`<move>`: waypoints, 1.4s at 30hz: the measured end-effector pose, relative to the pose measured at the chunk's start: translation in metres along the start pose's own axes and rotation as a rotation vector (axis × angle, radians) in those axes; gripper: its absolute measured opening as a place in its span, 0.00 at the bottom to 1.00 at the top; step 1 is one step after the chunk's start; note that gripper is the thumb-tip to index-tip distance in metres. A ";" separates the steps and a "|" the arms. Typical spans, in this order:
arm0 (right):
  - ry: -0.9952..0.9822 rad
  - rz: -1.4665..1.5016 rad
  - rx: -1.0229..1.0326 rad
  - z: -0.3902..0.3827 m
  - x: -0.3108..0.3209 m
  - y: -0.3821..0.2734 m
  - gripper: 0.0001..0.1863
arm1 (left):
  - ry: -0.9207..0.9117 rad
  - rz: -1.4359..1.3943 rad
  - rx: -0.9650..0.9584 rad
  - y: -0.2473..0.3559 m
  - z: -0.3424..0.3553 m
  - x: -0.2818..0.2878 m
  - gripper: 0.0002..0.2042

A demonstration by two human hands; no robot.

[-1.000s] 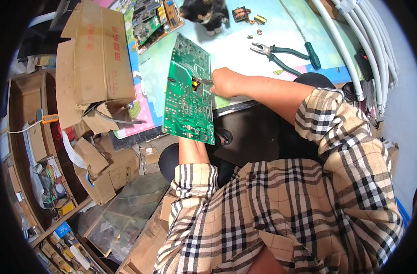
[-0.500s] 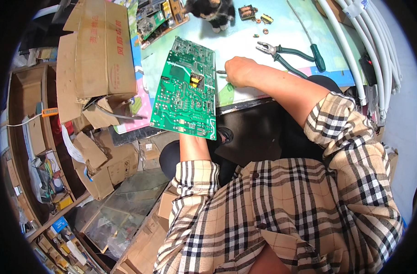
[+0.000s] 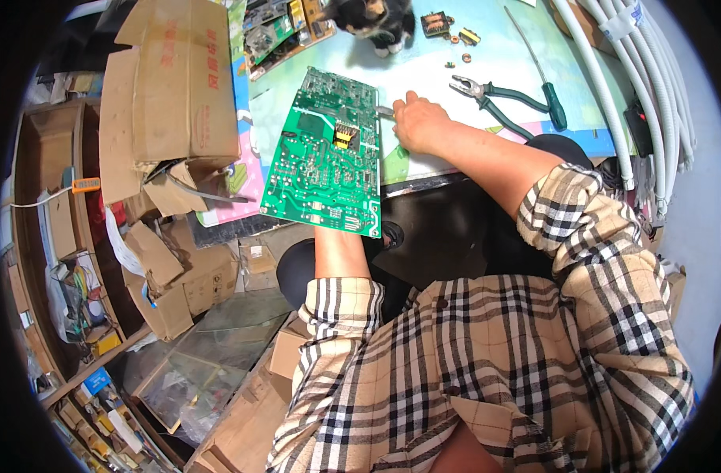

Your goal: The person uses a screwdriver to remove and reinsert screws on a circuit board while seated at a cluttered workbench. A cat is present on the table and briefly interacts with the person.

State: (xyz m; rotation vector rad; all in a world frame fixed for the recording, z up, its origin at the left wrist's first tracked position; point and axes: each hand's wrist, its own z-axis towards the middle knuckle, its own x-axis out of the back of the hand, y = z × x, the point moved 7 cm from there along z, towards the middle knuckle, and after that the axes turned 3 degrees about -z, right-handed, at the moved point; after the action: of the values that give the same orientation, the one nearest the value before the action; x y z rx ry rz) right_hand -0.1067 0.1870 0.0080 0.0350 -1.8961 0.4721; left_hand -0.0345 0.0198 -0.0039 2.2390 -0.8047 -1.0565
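Observation:
A green circuit board (image 3: 317,169) hangs tilted over the table's near edge, its soldered face toward me. A yellow-and-black transformer (image 3: 345,135) shows through an opening in it. My left forearm (image 3: 341,254) runs up behind the board's lower end and supports it; the hand and fingers are hidden. By the upper right edge of the board, my right hand (image 3: 420,124) is closed with curled fingers. A short grey piece (image 3: 385,112) juts between those fingers and the board; its kind is unclear.
Pliers (image 3: 494,98) and a green-handled screwdriver (image 3: 551,106) lie right on the table, small coils (image 3: 468,36) beyond. A cat (image 3: 372,22) stands at the far edge beside a box of boards (image 3: 278,35). Cardboard box (image 3: 183,87) at left, white pipes (image 3: 601,87) at right.
My right hand has shifted slightly right and its fingers have changed pose, showing the grey piece at the board's edge. The whole view has drifted a little; the board stays held.

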 end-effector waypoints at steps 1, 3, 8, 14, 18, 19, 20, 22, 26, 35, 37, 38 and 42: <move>0.027 0.030 0.009 -0.002 0.007 -0.005 0.21 | 0.000 -0.008 -0.002 0.001 0.000 0.001 0.13; 0.082 0.089 0.028 -0.012 0.019 -0.016 0.22 | -0.003 -0.027 -0.001 0.001 0.001 0.001 0.13; -0.742 1.376 -0.236 -0.062 -0.002 -0.054 0.32 | -0.026 -0.076 0.013 -0.002 0.004 -0.001 0.14; -0.617 1.840 -0.387 -0.058 -0.004 -0.067 0.19 | -0.079 -0.150 0.043 -0.006 0.004 -0.008 0.14; -0.517 1.974 -0.425 -0.050 0.007 -0.063 0.17 | -0.128 -0.186 0.074 -0.012 0.005 -0.019 0.15; -0.515 2.019 -0.416 -0.049 0.011 -0.065 0.17 | -0.166 -0.203 0.080 -0.011 0.003 -0.019 0.15; -0.512 2.065 -0.407 -0.048 0.014 -0.067 0.17 | -0.205 -0.218 0.088 -0.011 0.002 -0.020 0.15; -0.485 2.073 -0.379 -0.042 0.018 -0.064 0.16 | -0.173 -0.265 0.094 -0.013 0.005 -0.017 0.15; -0.485 2.092 -0.355 -0.034 0.027 -0.057 0.14 | -0.146 -0.315 0.115 -0.017 0.007 -0.020 0.17; -0.635 2.318 -0.419 -0.003 0.065 -0.058 0.07 | -0.358 -0.347 0.052 -0.007 0.049 -0.043 0.19; -0.716 2.359 -0.329 0.016 0.071 -0.055 0.08 | -0.382 -0.273 -0.008 0.005 0.055 -0.056 0.22; -0.710 2.393 -0.325 0.023 0.074 -0.051 0.10 | -0.384 -0.224 -0.014 0.011 0.056 -0.063 0.23; -0.608 2.290 -0.296 0.033 0.092 -0.043 0.17 | -0.163 -0.090 -0.035 0.020 0.052 -0.074 0.23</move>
State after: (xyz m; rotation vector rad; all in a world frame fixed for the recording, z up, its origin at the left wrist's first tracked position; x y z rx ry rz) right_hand -0.1595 0.1545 0.0947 -2.5596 -1.6324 1.6723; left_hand -0.1203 0.0472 0.0176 2.1987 -0.7517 -1.2996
